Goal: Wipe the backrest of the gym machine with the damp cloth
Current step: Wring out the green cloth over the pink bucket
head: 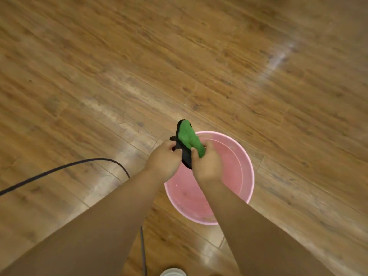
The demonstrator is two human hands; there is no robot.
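A green and black cloth (188,137) is bunched between both my hands, above the far rim of a pink bucket (244,170) that stands on the wooden floor. My left hand (163,159) grips the cloth's black end. My right hand (208,163) is closed around its green end, over the bucket's opening. The cloth's upper end sticks up past my fingers. The gym machine and its backrest are not in view.
A dark cable (65,167) curves across the wooden floor (179,56) on the left and runs down under my left forearm. A white rounded object (172,272) shows at the bottom edge, near the bucket.
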